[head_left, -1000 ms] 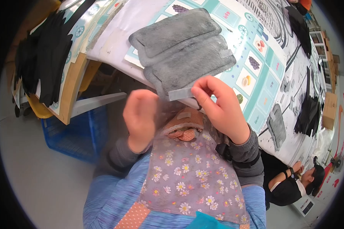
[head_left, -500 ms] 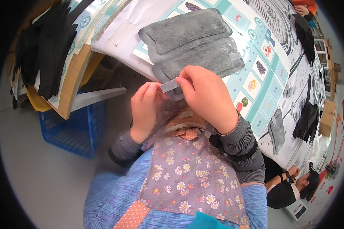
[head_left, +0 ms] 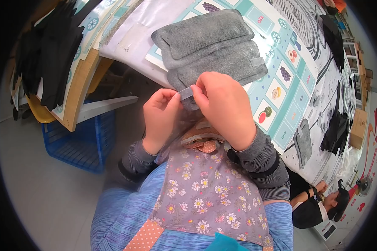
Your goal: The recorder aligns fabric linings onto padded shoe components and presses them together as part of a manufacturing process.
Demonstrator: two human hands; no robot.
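Between my two hands a short, light grey strip (head_left: pixel 186 92) is stretched at the table's near edge. My left hand (head_left: pixel 157 121) pinches its left end between thumb and forefinger. My right hand (head_left: pixel 229 113) grips the other end, its thumb bent inward. Just under the strip shows a bit of dark grey fabric (head_left: pixel 190 104); the rest is hidden by my right hand, so I cannot tell whether the two are joined. Beyond my hands lie two plush grey pads, an upper pad (head_left: pixel 203 35) overlapping a lower pad (head_left: pixel 222 62) with a pale tab on its right.
A printed teal-and-white mat (head_left: pixel 276 109) covers part of the table. Another grey pad (head_left: pixel 303 142) lies right, near black cloth pieces (head_left: pixel 336 131). More black cloth (head_left: pixel 50 58) drapes over the left table. A blue crate (head_left: pixel 75 144) stands below it. A co-worker (head_left: pixel 312 205) sits at right.
The strip has turned slightly and looks paler. My left thumb has come over its left end. My right hand has shifted slightly; the pads have stayed put.
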